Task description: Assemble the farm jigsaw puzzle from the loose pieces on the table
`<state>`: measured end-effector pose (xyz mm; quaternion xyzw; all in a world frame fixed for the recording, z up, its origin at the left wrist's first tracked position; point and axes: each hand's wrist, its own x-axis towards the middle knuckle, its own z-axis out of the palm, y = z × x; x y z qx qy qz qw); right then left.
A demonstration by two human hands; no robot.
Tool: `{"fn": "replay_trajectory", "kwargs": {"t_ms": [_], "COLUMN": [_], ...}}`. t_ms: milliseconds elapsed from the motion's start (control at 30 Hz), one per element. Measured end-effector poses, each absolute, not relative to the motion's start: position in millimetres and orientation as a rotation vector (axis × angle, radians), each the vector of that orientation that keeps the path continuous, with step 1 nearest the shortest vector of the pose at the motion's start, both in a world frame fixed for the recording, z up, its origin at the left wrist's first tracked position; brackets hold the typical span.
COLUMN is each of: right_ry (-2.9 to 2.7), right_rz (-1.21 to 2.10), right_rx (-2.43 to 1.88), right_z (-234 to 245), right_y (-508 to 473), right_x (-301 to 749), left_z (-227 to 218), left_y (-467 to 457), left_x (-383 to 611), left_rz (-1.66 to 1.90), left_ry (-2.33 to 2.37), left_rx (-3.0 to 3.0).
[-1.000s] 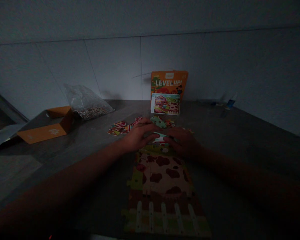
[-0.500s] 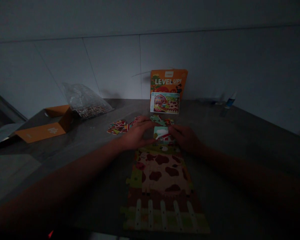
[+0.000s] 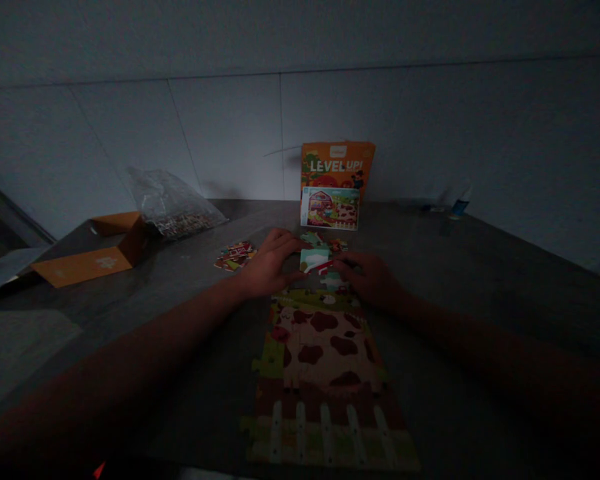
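Dim light is blurring the fingertips at the centre of the frame. The left hand (image 3: 270, 267) is holding its thumb and fingers apart, bordering a teal, white and red puzzle piece (image 3: 315, 259); whether they are gripping it, I cannot tell. The right hand (image 3: 370, 275) is bending thumb and forefinger close together by the piece's right side, and its grip is equally unclear. Both palms are facing down, wrists low, forearms slanting in from the lower corners and fading into shadow. A second piece (image 3: 336, 281) is lying just below, partly covered by the right hand. Beneath, the joined cow puzzle (image 3: 330, 347) is filling the lower centre, darkening toward the bottom. Loose pieces (image 3: 235, 255) are lying left of the left hand. Beyond, a picture card (image 3: 331, 208) is leaning before an orange box (image 3: 337, 160), hiding its lower part. A clear bag (image 3: 177, 203) and an orange tray (image 3: 90, 267) are sitting at left.
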<state>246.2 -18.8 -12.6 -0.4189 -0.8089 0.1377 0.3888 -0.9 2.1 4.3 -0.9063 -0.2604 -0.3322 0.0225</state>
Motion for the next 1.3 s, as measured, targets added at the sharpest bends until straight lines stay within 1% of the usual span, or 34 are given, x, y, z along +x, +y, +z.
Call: {"fn": "replay_trajectory", "kwargs": {"t_ms": [633, 733, 933, 1133, 1233, 1300], "right_ry": [-2.054, -2.044, -1.992, -1.918, -1.897, -1.927], "right_rz": [0.359, 0.335, 0.144, -0.358, -0.316, -0.254], "right_rx": [-1.106, -1.132, -1.484, -1.895, -2.083, -2.129], "right_z": [-11.1, -11.1, -11.9, -10.3, -10.4, -10.6], "right_y": [-19.7, -19.8, -16.4, -16.3, -18.2, -19.1], "right_x": [245.4, 245.2, 249.5, 253.3, 251.8, 251.3], "left_z": [4.8, 5.8, 2.8, 2.0, 0.4, -1.0], "left_y": [3.1, 4.3, 13.4, 13.3, 13.7, 14.2], "left_x": [-1.9, -3.2, -11.7, -12.2, -11.6, -11.4], "left_rz": [-1.008, -0.971, -0.819, -0.666, -0.537, -0.469], "left_ry": [-0.858, -0.988, -1.565, -1.853, -1.919, -1.953], "left_rx": [-2.812, -2.739, -2.384, -2.249, -2.254, -2.263]}}
